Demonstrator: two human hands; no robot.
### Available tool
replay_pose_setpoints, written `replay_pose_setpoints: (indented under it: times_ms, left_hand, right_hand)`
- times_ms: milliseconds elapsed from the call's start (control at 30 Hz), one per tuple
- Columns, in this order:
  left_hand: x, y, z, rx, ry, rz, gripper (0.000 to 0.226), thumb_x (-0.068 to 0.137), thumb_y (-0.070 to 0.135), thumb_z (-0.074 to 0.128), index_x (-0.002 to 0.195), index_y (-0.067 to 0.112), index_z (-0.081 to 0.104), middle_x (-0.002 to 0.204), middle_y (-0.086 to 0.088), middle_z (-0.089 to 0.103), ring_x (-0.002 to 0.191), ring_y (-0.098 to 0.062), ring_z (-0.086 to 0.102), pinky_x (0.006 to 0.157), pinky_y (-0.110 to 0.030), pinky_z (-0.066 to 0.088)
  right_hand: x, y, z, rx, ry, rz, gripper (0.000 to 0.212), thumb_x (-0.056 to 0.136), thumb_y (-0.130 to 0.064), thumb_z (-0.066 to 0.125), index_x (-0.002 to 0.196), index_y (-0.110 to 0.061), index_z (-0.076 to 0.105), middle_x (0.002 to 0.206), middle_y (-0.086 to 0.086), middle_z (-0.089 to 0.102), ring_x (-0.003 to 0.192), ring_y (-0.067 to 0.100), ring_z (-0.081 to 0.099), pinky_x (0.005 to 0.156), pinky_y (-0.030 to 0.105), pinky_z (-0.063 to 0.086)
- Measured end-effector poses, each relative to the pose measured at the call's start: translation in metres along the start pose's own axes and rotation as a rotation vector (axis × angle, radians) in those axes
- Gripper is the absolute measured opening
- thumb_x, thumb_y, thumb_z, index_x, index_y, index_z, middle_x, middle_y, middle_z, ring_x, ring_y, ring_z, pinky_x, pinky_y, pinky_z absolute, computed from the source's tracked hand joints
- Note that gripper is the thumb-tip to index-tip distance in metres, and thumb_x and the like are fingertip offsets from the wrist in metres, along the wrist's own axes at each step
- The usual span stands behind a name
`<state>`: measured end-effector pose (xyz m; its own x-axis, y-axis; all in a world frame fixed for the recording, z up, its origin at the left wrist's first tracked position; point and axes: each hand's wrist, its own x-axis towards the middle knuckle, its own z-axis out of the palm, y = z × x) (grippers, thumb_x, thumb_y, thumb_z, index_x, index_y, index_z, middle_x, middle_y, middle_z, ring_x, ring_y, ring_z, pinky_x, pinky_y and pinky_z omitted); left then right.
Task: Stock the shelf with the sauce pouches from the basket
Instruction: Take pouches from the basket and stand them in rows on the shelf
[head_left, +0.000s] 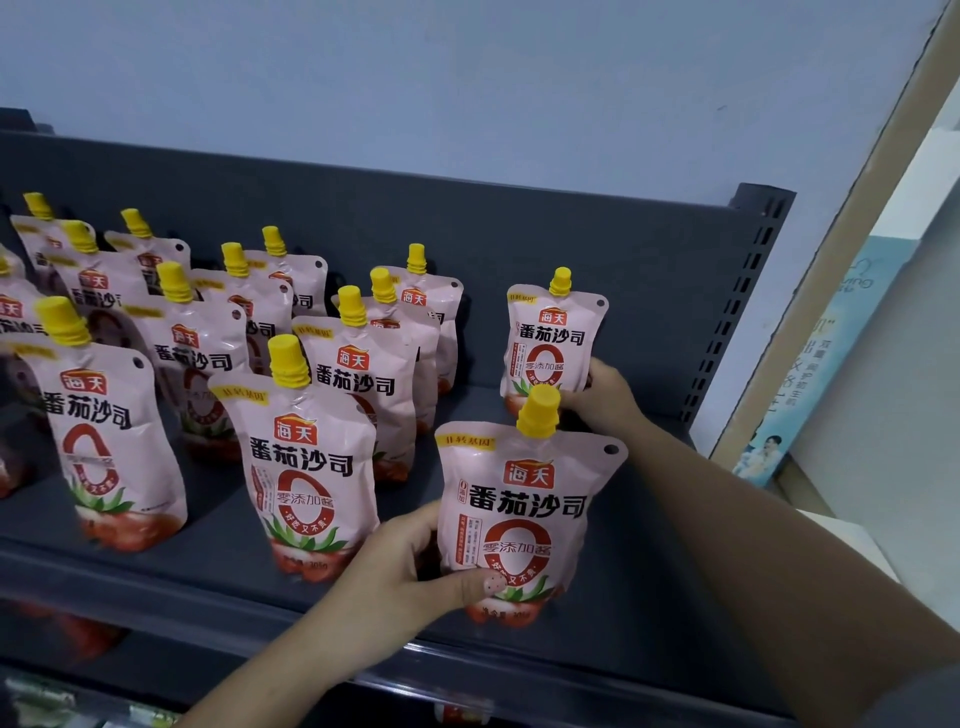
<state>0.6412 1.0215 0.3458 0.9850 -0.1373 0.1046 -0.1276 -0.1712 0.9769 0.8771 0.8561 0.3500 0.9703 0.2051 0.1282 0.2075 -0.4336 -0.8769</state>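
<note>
Placement is proceeding: left grip (405, 577) is pinching the front pouch (519, 514) upright near the shelf (218, 530) edge; right grip (605, 395) is clasping the rear pouch (550, 343) directly behind.

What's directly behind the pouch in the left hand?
Another upright pouch, gripped by the right hand near the back panel. The front pouch and its cap hide that pouch's base, so its footing is unseen.

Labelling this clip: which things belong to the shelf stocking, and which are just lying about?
Job: front pouch, held by left hand; rear pouch, held by right hand; shelf; stocked pouches.
Lying about: blue poster on the right.
</note>
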Motion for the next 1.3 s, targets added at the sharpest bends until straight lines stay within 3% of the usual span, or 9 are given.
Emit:
replay_pose_setpoints:
  times_ms: [267,400,467,600,733,800,867,967,1300]
  left_hand:
    - [0.002,-0.003,0.001,0.032,0.012,0.006,0.036,0.072,0.02,0.07,0.108,0.023,0.063,0.107,0.015,0.071,0.103,-0.003,0.065,0.083,-0.015,0.051]
    - [0.005,-0.005,0.002,0.04,0.003,-0.016,0.032,0.079,0.015,0.068,0.109,0.022,0.062,0.11,0.014,0.07,0.106,-0.004,0.064,0.087,-0.017,0.051]
    - [0.009,-0.004,0.004,0.034,0.008,-0.035,0.033,0.08,0.012,0.068,0.111,0.025,0.061,0.111,0.014,0.07,0.106,-0.003,0.063,0.09,-0.02,0.051]
    - [0.025,-0.002,0.017,0.061,0.101,-0.059,0.041,0.081,0.01,0.068,0.111,0.031,0.051,0.109,0.012,0.067,0.104,0.0,0.062,0.089,-0.02,0.051]
    - [0.047,-0.002,0.03,0.07,0.242,-0.107,0.034,0.081,0.01,0.069,0.107,0.025,0.052,0.107,0.009,0.065,0.1,-0.006,0.061,0.086,-0.027,0.053]
    - [0.062,-0.005,0.033,0.093,0.329,-0.123,0.032,0.078,0.01,0.071,0.101,0.025,0.055,0.107,0.002,0.065,0.099,-0.013,0.062,0.086,-0.035,0.054]
    - [0.078,-0.007,0.035,0.119,0.41,-0.138,0.032,0.074,0.012,0.074,0.097,0.024,0.056,0.107,-0.004,0.063,0.098,-0.019,0.062,0.086,-0.042,0.054]
    - [0.095,-0.006,0.039,0.075,0.478,-0.136,0.032,0.073,0.009,0.075,0.095,0.019,0.054,0.105,-0.006,0.064,0.095,-0.021,0.062,0.085,-0.043,0.055]
    - [0.133,-0.013,0.039,0.094,0.624,-0.108,0.026,0.078,0.008,0.069,0.097,0.017,0.053,0.106,-0.005,0.063,0.097,-0.021,0.059,0.086,-0.035,0.051]
  right_hand:
    - [-0.003,0.002,-0.001,-0.156,0.121,0.055,0.049,0.077,-0.022,0.075,0.114,-0.008,0.045,0.117,0.01,0.06,0.104,0.025,0.059,0.076,0.03,0.045]
    - [-0.036,-0.015,-0.008,-0.009,0.222,0.026,0.036,0.083,-0.023,0.068,0.103,-0.012,0.04,0.092,0.0,0.053,0.085,0.015,0.056,0.062,0.02,0.043]
    - [-0.06,-0.028,-0.016,0.213,0.059,0.034,0.028,0.09,-0.028,0.059,0.105,-0.006,0.05,0.088,0.0,0.06,0.078,0.011,0.06,0.058,0.015,0.048]
    - [-0.094,-0.036,-0.034,0.582,-0.321,0.081,0.052,0.087,-0.052,0.038,0.103,-0.01,0.064,0.099,0.004,0.071,0.092,0.019,0.067,0.076,0.029,0.053]
    - [-0.102,-0.021,-0.038,0.632,-0.39,0.046,0.082,0.073,-0.073,0.045,0.131,-0.016,0.05,0.121,0.002,0.066,0.113,0.02,0.062,0.087,0.03,0.053]
    - [-0.104,-0.015,-0.035,0.548,-0.387,0.055,0.078,0.062,-0.066,0.064,0.126,-0.021,0.053,0.116,-0.003,0.069,0.116,0.022,0.06,0.086,0.029,0.054]
    - [-0.106,-0.008,-0.032,0.341,-0.348,0.016,0.058,0.065,-0.037,0.079,0.118,-0.028,0.055,0.111,-0.01,0.069,0.112,0.015,0.063,0.083,0.025,0.055]
    - [-0.106,-0.004,-0.023,0.114,-0.21,-0.094,0.053,0.072,-0.009,0.077,0.116,-0.026,0.053,0.115,-0.01,0.065,0.108,0.009,0.062,0.09,0.027,0.053]
    - [-0.064,-0.005,-0.007,0.081,-0.026,-0.124,0.047,0.071,0.0,0.075,0.111,-0.017,0.057,0.113,-0.001,0.067,0.106,0.017,0.063,0.091,0.037,0.054]
